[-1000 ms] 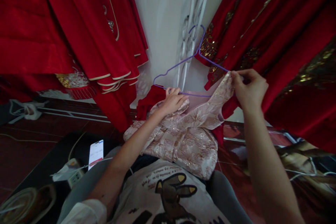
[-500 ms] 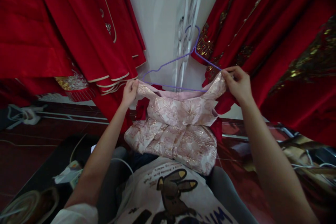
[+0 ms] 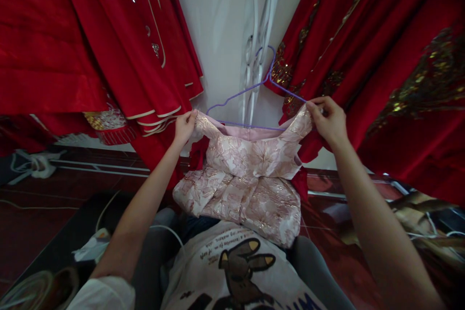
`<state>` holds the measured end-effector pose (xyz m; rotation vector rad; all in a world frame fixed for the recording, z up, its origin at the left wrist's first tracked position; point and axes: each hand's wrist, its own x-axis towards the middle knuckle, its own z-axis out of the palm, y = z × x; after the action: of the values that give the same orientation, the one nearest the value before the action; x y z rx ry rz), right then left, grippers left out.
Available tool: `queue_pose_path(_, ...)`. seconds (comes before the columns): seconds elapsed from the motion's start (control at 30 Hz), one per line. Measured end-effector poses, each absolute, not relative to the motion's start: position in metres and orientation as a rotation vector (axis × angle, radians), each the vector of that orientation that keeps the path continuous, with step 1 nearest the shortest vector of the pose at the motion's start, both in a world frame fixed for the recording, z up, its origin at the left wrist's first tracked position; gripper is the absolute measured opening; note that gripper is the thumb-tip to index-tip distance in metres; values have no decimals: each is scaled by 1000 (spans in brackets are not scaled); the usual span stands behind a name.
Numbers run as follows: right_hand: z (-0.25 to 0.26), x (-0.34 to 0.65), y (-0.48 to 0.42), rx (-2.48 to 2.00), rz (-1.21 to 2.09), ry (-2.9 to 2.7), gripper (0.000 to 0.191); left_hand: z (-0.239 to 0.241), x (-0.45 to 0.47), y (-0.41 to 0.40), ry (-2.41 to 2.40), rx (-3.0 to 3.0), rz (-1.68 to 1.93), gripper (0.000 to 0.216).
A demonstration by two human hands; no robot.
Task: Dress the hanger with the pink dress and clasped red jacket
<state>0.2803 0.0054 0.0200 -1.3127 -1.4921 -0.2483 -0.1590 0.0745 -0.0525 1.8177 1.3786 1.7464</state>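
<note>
A pink and gold brocade garment point(image 3: 250, 174) hangs between my two hands, its lower part resting on my lap. My left hand point(image 3: 184, 127) is closed on its left shoulder corner. My right hand point(image 3: 327, 120) is closed on the right shoulder corner, together with the right end of a purple wire hanger point(image 3: 250, 89). The hanger's bottom bar runs just above the garment's neckline, and its hook points up in front of a white sheet.
Red embroidered garments point(image 3: 109, 43) hang at left, with more red garments point(image 3: 381, 68) at right. Behind the hanger, white hangers point(image 3: 259, 34) hang against the white sheet. A white charger point(image 3: 92, 247) with cables lies on the dark floor at lower left.
My left hand left the middle of the garment and took its left shoulder corner. The garment is now spread wide and raised to the hanger's bottom bar. My right hand kept its grip.
</note>
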Motion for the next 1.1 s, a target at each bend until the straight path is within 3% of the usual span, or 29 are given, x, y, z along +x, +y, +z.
queue_pose_path(0.23, 19, 282, 11, -1325, -180, -1508, 26, -66, -162, 84, 1613, 1742, 1615, 42)
queue_pose_path(0.43, 22, 280, 7, -1320, -192, -1509, 26, -68, -161, 85, 1459, 1716, 1692, 42)
queue_pose_path(0.83, 6, 283, 26, -1224, -77, -1486, 25, 6, -132, 90, 1113, 2134, 1629, 44)
queue_pose_path(1.1, 13, 287, 22, -1254, -123, -1493, 27, -47, -180, 79, 1279, 1793, 1694, 43)
